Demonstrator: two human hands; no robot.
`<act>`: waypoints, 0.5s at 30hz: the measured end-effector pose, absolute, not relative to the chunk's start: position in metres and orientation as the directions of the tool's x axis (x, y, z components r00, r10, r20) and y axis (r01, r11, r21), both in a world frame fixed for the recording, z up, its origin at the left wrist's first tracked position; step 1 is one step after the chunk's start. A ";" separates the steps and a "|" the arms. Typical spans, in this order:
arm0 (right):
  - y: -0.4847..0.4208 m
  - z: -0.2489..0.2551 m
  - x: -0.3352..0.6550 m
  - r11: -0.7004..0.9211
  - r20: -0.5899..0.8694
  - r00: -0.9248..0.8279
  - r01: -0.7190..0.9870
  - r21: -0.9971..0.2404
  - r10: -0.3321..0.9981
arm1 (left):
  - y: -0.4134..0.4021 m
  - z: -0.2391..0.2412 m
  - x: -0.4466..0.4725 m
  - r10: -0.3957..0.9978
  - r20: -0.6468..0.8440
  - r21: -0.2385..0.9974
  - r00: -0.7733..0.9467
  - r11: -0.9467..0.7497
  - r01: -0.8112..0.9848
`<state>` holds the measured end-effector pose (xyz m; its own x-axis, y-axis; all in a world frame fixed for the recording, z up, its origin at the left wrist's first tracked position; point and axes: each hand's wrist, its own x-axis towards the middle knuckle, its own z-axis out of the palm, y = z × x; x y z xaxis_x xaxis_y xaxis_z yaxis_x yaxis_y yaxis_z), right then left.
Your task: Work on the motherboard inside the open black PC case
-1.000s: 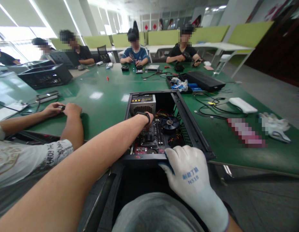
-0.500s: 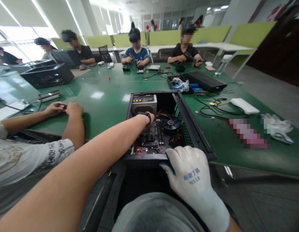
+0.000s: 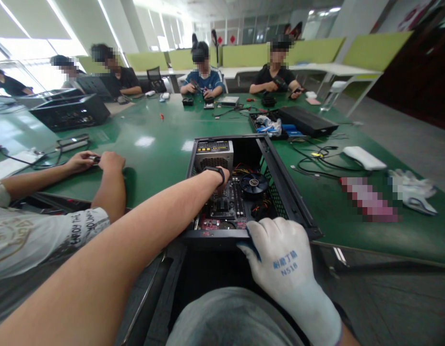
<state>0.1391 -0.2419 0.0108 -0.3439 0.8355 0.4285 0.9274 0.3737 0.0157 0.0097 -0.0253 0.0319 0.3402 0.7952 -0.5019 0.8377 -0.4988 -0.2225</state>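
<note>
An open black computer case (image 3: 280, 178) lies on the green table (image 3: 157, 144) in front of me. Inside are a grey power supply (image 3: 213, 154), a motherboard (image 3: 225, 206) and a round black cooler fan (image 3: 254, 183). My bare left arm, with a black wristband, reaches into the case; my left hand (image 3: 222, 180) is down by the motherboard and its fingers are hidden. My right hand (image 3: 278, 254), in a white glove, grips the near edge of the case, fingers curled over the rim.
A person on my left rests both hands (image 3: 94, 161) on the table around a small dark object. Black cables (image 3: 316, 163), a white box (image 3: 362, 157) and white gloves (image 3: 411, 190) lie to the right. Another black case (image 3: 69, 113) and several seated people are farther back.
</note>
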 end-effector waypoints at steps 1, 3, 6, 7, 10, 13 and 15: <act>-0.242 0.010 0.139 0.375 0.429 -0.345 0.927 0.016 0.835 | -0.024 0.031 0.009 0.794 -0.504 -0.225 0.339 -0.500 0.836; -0.242 0.010 0.139 0.375 0.429 -0.344 0.927 0.014 0.835 | -0.023 0.029 0.008 0.792 -0.506 -0.228 0.342 -0.506 0.832; -0.243 0.011 0.139 0.380 0.433 -0.346 0.925 0.008 0.832 | -0.021 0.027 0.008 0.786 -0.519 -0.237 0.337 -0.511 0.826; -0.243 0.011 0.139 0.380 0.434 -0.345 0.925 0.007 0.832 | -0.021 0.028 0.008 0.784 -0.523 -0.244 0.334 -0.514 0.822; -0.243 0.012 0.138 0.376 0.435 -0.342 0.926 0.008 0.833 | -0.022 0.029 0.008 0.783 -0.526 -0.265 0.333 -0.523 0.810; -0.243 0.013 0.138 0.379 0.429 -0.347 0.925 0.012 0.834 | -0.023 0.030 0.008 0.791 -0.507 -0.248 0.343 -0.515 0.820; -0.242 0.012 0.138 0.378 0.421 -0.348 0.926 0.012 0.838 | -0.023 0.029 0.009 0.791 -0.505 -0.229 0.345 -0.508 0.830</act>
